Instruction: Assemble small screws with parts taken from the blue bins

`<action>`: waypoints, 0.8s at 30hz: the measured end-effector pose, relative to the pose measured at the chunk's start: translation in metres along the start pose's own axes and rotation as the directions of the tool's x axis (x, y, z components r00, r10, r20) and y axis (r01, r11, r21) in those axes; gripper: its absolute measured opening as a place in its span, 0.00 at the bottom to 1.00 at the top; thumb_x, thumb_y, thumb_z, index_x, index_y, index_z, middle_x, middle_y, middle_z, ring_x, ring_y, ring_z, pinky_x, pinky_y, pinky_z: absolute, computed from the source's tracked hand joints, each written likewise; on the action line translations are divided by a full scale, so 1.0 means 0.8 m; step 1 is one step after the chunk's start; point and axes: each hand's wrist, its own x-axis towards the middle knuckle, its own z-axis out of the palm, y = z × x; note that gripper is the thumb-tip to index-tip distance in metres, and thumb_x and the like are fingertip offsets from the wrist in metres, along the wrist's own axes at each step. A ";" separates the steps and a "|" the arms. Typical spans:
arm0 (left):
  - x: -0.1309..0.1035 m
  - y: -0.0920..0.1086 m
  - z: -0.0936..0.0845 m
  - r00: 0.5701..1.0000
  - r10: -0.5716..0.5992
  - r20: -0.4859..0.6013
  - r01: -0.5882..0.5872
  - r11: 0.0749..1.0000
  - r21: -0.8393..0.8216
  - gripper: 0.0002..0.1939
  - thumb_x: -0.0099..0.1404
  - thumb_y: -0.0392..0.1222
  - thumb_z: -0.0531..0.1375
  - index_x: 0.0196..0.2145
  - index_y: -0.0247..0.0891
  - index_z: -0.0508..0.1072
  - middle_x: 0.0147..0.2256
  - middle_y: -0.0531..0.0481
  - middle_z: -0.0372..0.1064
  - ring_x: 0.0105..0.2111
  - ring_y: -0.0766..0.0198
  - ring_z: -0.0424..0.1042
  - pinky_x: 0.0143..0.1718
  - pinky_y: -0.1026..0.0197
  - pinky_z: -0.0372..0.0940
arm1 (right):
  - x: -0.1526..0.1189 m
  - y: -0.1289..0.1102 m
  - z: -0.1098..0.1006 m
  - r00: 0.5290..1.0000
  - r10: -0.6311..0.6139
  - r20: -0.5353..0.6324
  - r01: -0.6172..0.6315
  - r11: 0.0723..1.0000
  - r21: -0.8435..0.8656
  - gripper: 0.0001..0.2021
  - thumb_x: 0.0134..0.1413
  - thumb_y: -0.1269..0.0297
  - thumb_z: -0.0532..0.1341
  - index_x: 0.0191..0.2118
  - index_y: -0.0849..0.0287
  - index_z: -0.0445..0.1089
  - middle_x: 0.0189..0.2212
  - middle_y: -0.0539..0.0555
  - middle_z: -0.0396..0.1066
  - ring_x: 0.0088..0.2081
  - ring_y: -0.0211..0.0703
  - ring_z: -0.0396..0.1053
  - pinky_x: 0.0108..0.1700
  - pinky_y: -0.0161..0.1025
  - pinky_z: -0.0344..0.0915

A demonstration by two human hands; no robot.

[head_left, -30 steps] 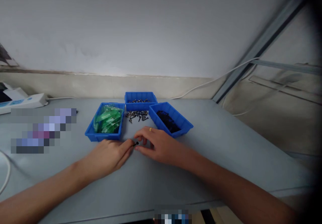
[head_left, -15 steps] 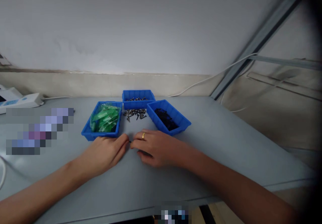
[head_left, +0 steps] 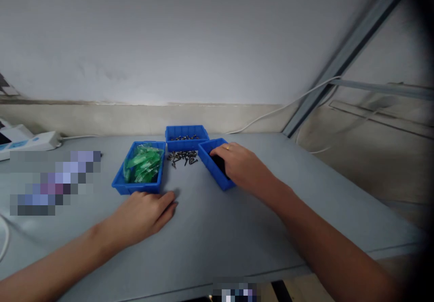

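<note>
My left hand (head_left: 145,214) rests on the table just in front of the left blue bin (head_left: 137,188). Its thumb and fingers are pressed together; whatever they hold is hidden. Green plastic packets (head_left: 145,161) fill that bin. With a gold ring on one finger, my right hand (head_left: 246,166) reaches into the right blue bin (head_left: 213,170), its fingertips down among small black parts (head_left: 219,161) and mostly out of sight. Loose screws (head_left: 183,156) lie in a pile between the two bins, before a third blue bin (head_left: 187,146) that holds more small metal pieces.
On the left a white power strip (head_left: 37,143) stands behind a blurred-out object (head_left: 56,182). A white cable (head_left: 267,113) runs along the wall to a metal frame (head_left: 315,85) on the right. The grey table's front edge (head_left: 264,274) is near me.
My right hand has left the spot beside my left hand and moved up and right into the right bin. My left hand has stayed nearly in place. The view has tilted slightly.
</note>
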 end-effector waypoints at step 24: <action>-0.004 -0.009 0.004 0.988 0.152 -0.037 -0.153 0.987 -0.038 0.11 0.66 0.38 0.47 0.28 0.37 0.65 0.25 0.52 0.68 0.24 0.63 0.69 0.25 0.61 0.60 | 0.024 -0.090 0.090 0.970 -0.217 0.109 0.213 0.976 0.045 0.19 0.58 0.62 0.50 0.50 0.72 0.60 0.53 0.71 0.55 0.55 0.54 0.53 0.52 0.49 0.56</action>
